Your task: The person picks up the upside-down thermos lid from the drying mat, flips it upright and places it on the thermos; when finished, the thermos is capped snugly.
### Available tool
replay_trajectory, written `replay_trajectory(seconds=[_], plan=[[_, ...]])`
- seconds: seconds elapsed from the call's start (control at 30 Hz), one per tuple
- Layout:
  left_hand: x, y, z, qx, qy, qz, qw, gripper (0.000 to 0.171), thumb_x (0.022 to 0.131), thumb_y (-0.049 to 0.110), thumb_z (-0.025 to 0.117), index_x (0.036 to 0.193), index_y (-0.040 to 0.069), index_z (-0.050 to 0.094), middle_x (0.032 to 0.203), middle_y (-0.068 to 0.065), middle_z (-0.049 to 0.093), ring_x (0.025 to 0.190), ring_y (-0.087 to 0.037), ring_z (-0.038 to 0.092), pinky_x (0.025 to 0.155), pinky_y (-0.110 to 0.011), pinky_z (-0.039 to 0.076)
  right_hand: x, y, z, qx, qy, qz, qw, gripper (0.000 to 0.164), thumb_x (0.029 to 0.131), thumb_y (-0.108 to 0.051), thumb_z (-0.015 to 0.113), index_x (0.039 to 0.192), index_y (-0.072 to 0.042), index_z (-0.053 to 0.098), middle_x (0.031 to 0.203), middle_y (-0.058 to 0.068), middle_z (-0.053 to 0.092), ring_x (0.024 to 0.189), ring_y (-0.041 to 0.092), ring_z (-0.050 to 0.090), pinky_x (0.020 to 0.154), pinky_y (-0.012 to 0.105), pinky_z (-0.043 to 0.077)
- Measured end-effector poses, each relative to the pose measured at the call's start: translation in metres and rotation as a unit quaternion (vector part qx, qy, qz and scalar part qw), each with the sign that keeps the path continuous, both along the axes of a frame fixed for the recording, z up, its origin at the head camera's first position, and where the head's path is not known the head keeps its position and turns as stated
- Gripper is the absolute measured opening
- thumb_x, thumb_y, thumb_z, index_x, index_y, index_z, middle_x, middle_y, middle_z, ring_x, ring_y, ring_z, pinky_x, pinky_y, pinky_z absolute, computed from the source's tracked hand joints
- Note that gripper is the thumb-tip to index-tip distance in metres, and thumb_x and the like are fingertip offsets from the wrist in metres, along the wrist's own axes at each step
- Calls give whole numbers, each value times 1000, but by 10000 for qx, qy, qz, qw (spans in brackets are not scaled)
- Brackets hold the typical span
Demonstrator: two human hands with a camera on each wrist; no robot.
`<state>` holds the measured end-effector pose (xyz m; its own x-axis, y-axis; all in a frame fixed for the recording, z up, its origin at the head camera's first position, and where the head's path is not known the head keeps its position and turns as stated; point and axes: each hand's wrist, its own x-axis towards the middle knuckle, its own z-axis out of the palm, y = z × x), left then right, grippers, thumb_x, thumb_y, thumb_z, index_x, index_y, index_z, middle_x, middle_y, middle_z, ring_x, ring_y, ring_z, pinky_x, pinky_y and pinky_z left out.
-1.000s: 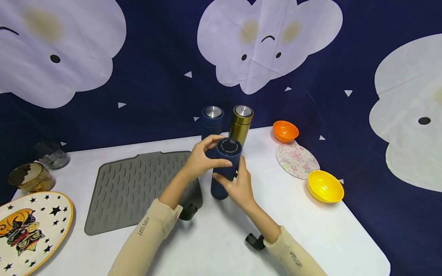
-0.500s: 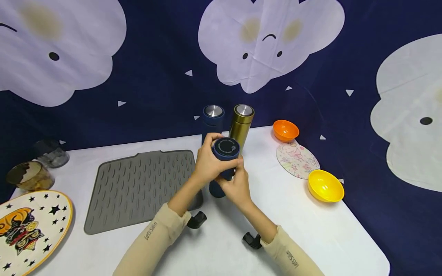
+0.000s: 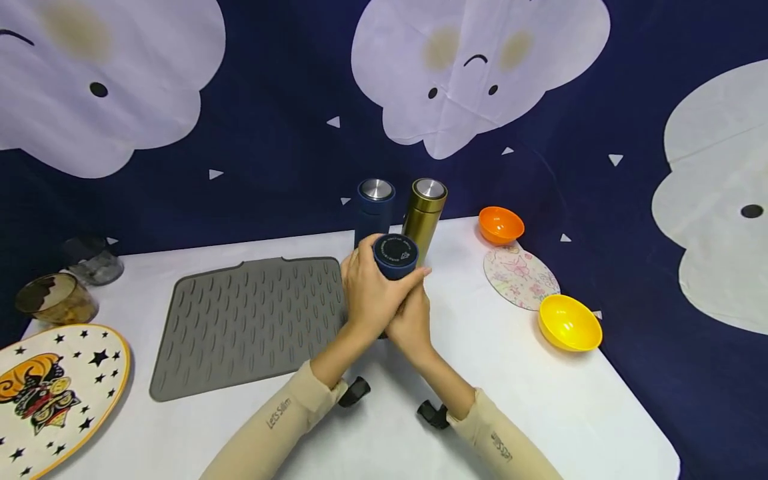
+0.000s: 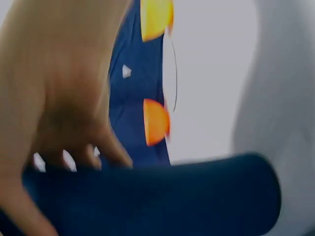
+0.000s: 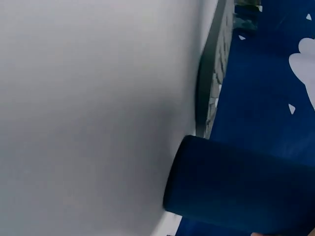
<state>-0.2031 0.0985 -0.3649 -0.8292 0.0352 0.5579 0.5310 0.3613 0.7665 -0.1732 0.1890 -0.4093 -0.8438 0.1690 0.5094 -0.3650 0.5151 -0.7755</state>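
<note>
A dark blue thermos flask (image 3: pixel 396 252) stands between both hands, its upper end a black disc with white print. My left hand (image 3: pixel 373 293) grips the upper part, with the thumb across the near side. Just below, my right hand (image 3: pixel 414 327) holds the body; its fingers are mostly hidden behind the flask and the left hand. In the left wrist view, fingers curl over the blue flask (image 4: pixel 187 196). The right wrist view shows the flask's lower end (image 5: pixel 231 182) close to the white tabletop. Behind stand a second blue flask (image 3: pixel 375 213) and a gold flask (image 3: pixel 423 223), both with silver-topped lids.
A grey drying mat (image 3: pixel 252 327) lies to the left. Beyond it are a patterned plate (image 3: pixel 108 400) and two glasses (image 3: pixel 57 300) (image 3: pixel 99 267). Orange (image 3: pixel 501 225) and yellow (image 3: pixel 569 323) bowls and a floral round mat (image 3: pixel 521 277) sit at the right.
My left hand has wrapped further round the blue flask, and its thumb now reaches across the front. My right hand has drawn in under it. The flasks behind stay in place.
</note>
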Motion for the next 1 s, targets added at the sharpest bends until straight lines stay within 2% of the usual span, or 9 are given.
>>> replay_trajectory(seconds=[0.1, 0.27, 0.3, 0.47, 0.57, 0.67, 0.8, 0.87, 1.0], plan=[[-23, -15, 4, 295, -479, -1514, 9869, 69, 68, 25, 90, 126, 3, 58, 109, -12, 71, 100, -28, 66, 94, -41, 49, -1, 3, 2, -100, -123, 245, 9996, 69, 78, -1, 76, 137, -3, 40, 120, 20, 63, 110, 34, 64, 90, 50, 54], [-55, -48, 8, 788, -2087, -4212, 8791, 81, 72, -4, 82, 145, 8, 48, 133, -16, 61, 120, -31, 58, 107, -49, 44, -1, 8, 4, -460, -519, 723, 9950, 86, 77, -10, 84, 148, -18, 37, 134, 13, 61, 124, 30, 59, 97, 54, 52], [-53, -49, 8, 743, -2101, -4160, 8816, 84, 74, -1, 82, 149, 12, 45, 135, -15, 58, 124, -30, 55, 111, -52, 39, 0, 9, 3, -477, -537, 710, 9949, 85, 77, -10, 83, 148, -17, 37, 134, 13, 61, 123, 31, 59, 96, 54, 52], [-14, -20, 7, 491, -1083, -1608, 9798, 86, 69, 29, 91, 141, 12, 49, 122, -9, 63, 117, -28, 55, 107, -51, 38, 4, 4, 0, -272, -271, 439, 9983, 60, 76, 3, 74, 130, -2, 48, 120, 19, 65, 113, 34, 64, 92, 51, 54], [-13, -10, 6, 466, -726, -1184, 9892, 73, 65, 29, 92, 125, 7, 58, 114, -10, 69, 111, -28, 61, 109, -51, 35, 5, 4, 2, -199, -199, 449, 9986, 59, 74, 6, 73, 127, 0, 48, 117, 20, 65, 110, 35, 65, 91, 50, 55], [-34, -19, 7, 573, -1001, -2753, 9544, 63, 68, 12, 88, 124, 5, 59, 126, -14, 67, 120, -27, 60, 115, -50, 32, 4, 9, 4, -192, -203, 581, 9979, 81, 75, -2, 81, 143, -8, 39, 130, 18, 62, 118, 34, 62, 96, 51, 53], [-61, -33, 6, 774, -1801, -4869, 8512, 67, 66, -10, 83, 126, -4, 54, 131, -22, 63, 127, -28, 59, 111, -44, 42, 5, 9, 1, 32, -123, 574, 9983, 94, 73, -10, 86, 150, -16, 33, 134, 14, 61, 118, 30, 63, 97, 50, 52], [-71, -36, 6, 679, -1892, -5341, 8212, 67, 65, -11, 83, 125, -7, 53, 126, -23, 65, 127, -30, 58, 112, -42, 42, 6, 7, -1, 108, -110, 470, 9988, 90, 73, -11, 86, 148, -16, 35, 131, 14, 63, 116, 30, 64, 96, 50, 53], [-74, -36, 6, 447, -2059, -5389, 8156, 72, 69, -2, 85, 132, -5, 50, 126, -21, 64, 124, -34, 58, 111, -46, 42, 6, 7, -2, -116, -256, 428, 9987, 87, 74, -11, 86, 146, -17, 37, 131, 14, 63, 118, 30, 63, 95, 50, 53]])
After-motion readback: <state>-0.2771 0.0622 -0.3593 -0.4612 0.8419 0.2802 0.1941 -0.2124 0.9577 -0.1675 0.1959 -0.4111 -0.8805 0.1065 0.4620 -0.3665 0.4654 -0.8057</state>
